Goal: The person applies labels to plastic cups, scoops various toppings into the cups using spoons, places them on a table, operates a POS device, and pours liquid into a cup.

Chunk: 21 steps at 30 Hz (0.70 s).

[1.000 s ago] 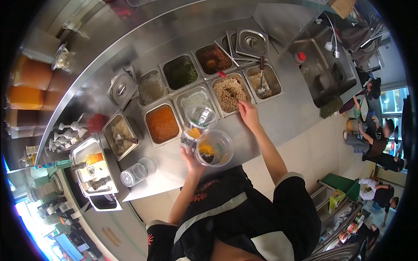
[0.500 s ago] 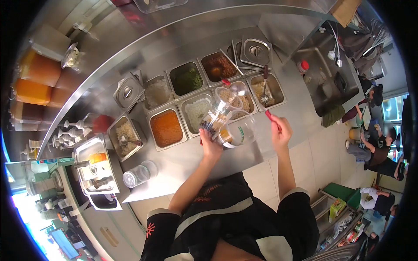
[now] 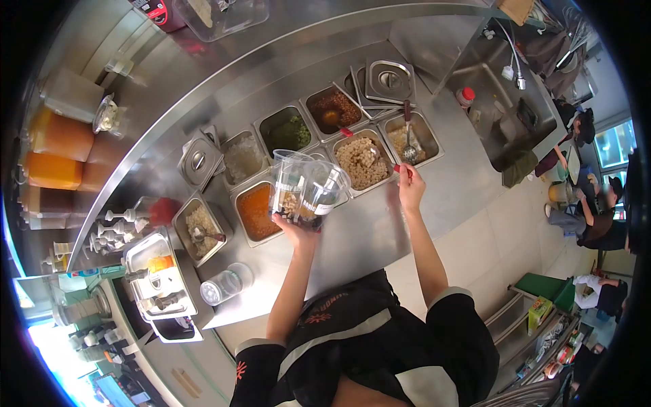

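Observation:
My left hand [image 3: 297, 233] is closed round the lower part of two clear plastic cups [image 3: 286, 182] with printed lettering. Dark and pale pieces lie in the bottom of both cups, which lean outward over the front row of pans. In my right hand [image 3: 411, 190], the fingers pinch the red handle of a spoon [image 3: 384, 161]. The spoon's bowl rests in a steel pan of beige grains or beans [image 3: 358, 169]. Partly behind the cups are a pan of orange pieces [image 3: 253, 211] and another pan that is mostly hidden.
Behind stand pans of green pieces [image 3: 298, 136], reddish-brown beans [image 3: 342, 108] and clear jelly-like pieces [image 3: 243, 159]. A ladle [image 3: 408, 146] sits in the right pan. A clear container [image 3: 227, 283] lies at front left. The sink [image 3: 498, 146] is at right; other people are beyond it.
My left hand and the cups have moved left, away from the beige pan. My right hand has moved left and away from me, and the spoon's bowl is now down in the beige pieces.

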{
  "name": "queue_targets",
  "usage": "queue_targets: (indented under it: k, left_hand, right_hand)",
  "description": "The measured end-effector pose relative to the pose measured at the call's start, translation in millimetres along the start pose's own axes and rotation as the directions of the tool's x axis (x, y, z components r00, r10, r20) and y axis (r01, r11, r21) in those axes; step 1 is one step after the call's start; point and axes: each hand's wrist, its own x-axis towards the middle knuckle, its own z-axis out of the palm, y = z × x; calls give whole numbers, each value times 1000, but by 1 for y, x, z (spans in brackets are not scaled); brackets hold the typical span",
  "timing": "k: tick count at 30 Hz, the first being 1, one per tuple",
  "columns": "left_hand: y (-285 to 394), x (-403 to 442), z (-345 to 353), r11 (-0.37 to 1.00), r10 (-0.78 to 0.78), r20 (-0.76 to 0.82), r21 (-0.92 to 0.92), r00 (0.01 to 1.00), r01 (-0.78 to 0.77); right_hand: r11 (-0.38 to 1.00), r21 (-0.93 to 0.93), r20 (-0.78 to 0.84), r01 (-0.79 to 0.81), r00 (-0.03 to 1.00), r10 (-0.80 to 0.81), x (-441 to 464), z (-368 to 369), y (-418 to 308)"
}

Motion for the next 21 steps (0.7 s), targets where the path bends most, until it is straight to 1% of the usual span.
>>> queue_targets:
  k: [1, 3, 4, 5, 6, 7, 8, 9, 10, 11, 12, 13, 14, 15, 16, 17, 18, 19, 20, 21]
  left_hand:
    - [-3, 4, -1, 1000, 27, -16, 14, 1000, -26]
    - [-9, 10, 3, 1000, 11, -39, -18, 999, -12]
    - [-21, 22, -6, 997, 75, -96, 43, 993, -71]
    - [-31, 32, -9, 986, 142, -149, 105, 978, -128]
    - [-41, 39, -12, 981, 167, -138, 117, 976, -152]
    - [-44, 38, -2, 975, 184, -164, 153, 969, -159]
    - [-48, 42, -1, 993, 96, -165, 89, 982, -82]
    - [-53, 46, 1, 1000, 8, -159, 24, 987, -4]
    - [-49, 39, 16, 999, 35, -86, 29, 996, -32]
    - [-44, 34, 26, 999, 36, -83, 27, 996, -34]
    - [-39, 28, 36, 1000, 8, -56, 5, 998, -8]
    - [-35, 24, 41, 1000, -21, -28, -16, 999, 20]
    - [-28, 19, 42, 998, -70, 13, -7, 997, 70]
    - [-24, 12, 44, 997, -71, 19, -8, 997, 71]
    - [-13, -1, 52, 995, -99, -10, -5, 995, 99]
    - [-5, -9, 55, 992, -124, -36, -2, 992, 124]
    - [-2, -12, 47, 993, -115, 0, 41, 993, 115]
    - [4, -18, 43, 993, -112, 12, 42, 994, 111]
    - [10, -26, 38, 986, -161, 60, 50, 985, 158]
    - [18, -35, 30, 976, -214, 108, 66, 971, 207]
  right_hand:
    - [1000, -1, -2, 1, 1000, -1, -2, -3, -8]
    - [976, 56, -49, 212, 977, -209, -8, -13, -35]
    - [975, 54, -49, 214, 976, -212, -13, -20, -49]
    - [959, -11, -16, 282, 959, -282, -19, -27, -64]
    - [934, -72, 24, 350, 937, -349, -25, -35, -78]
    - [932, -70, 25, 355, 935, -354, -30, -43, -90]
    - [828, -63, 160, 557, 825, -542, -36, -51, -101]
    - [684, -27, 286, 729, 661, -693, -39, -55, -106]
    - [640, 9, 213, 769, 624, -752, -42, -56, -108]
    - [637, 9, 212, 771, 621, -755, -42, -56, -107]
    - [733, -40, 125, 679, 731, -671, -42, -58, -102]
    - [817, -77, 31, 572, 820, -571, -43, -60, -96]
    - [882, -13, -24, 471, 882, -471, -38, -56, -82]
    - [880, -15, -29, 474, 880, -474, -36, -45, -68]
    - [933, 102, -74, 345, 938, -339, -33, -30, -54]
    - [951, 225, -101, 213, 976, -194, -33, -18, -41]
    - [948, 230, -110, 220, 974, -199, -34, -10, -27]
    - [976, 211, 0, 63, 998, -65, -36, -2, -14]
    - [980, 175, 105, -95, 992, 77, -42, 1, -15]
    - [979, 183, 90, -91, 993, 76, -50, 0, -16]
